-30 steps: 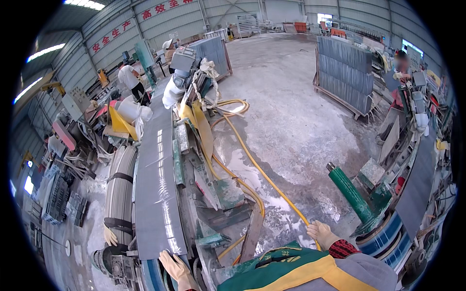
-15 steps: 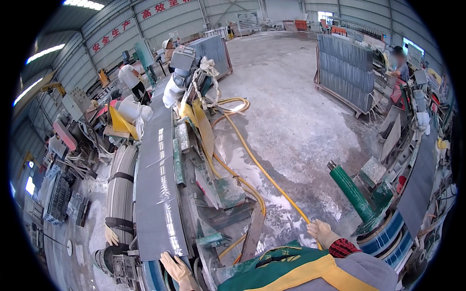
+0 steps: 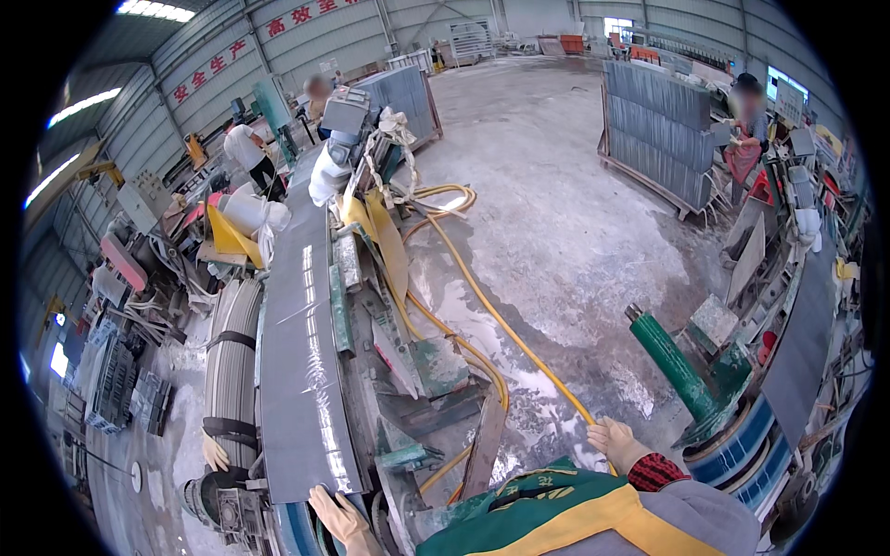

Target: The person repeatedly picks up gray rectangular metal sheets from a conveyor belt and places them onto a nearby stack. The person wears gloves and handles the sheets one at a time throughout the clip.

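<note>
— Moved since the earlier frame? Barely: left hand (image 3: 340, 519) still flat on the near end of the slab (image 3: 298, 371), right hand (image 3: 616, 442) still at the hose (image 3: 505, 326), a touch nearer the body.

— Head view, then. Grip on the left?

— Gloved, fingers spread, resting on the slab's edge; pressing, not clasping. Holding nothing closed.

— And the right?

— Gloved, curled about the yellow hose where it ends near the jacket. Looks closed on it, loosely.

— Where does the slab lie?

— Long, grey, wet, glossy, stretched out on the machine bed (image 3: 375, 352), running away from the body toward the grey head (image 3: 345, 116) at the far end. Ribbed roller (image 3: 232, 357) just beside it on the left.

— How far along?

— Judging only: slab seated on the bed, hose in hand, surface already wet. Still on the machine, not lifted off.

— Anything else?

— Green post (image 3: 669, 357) on the right, stacked slabs (image 3: 660, 130) well apart, another person (image 3: 248, 153) far off.
</note>
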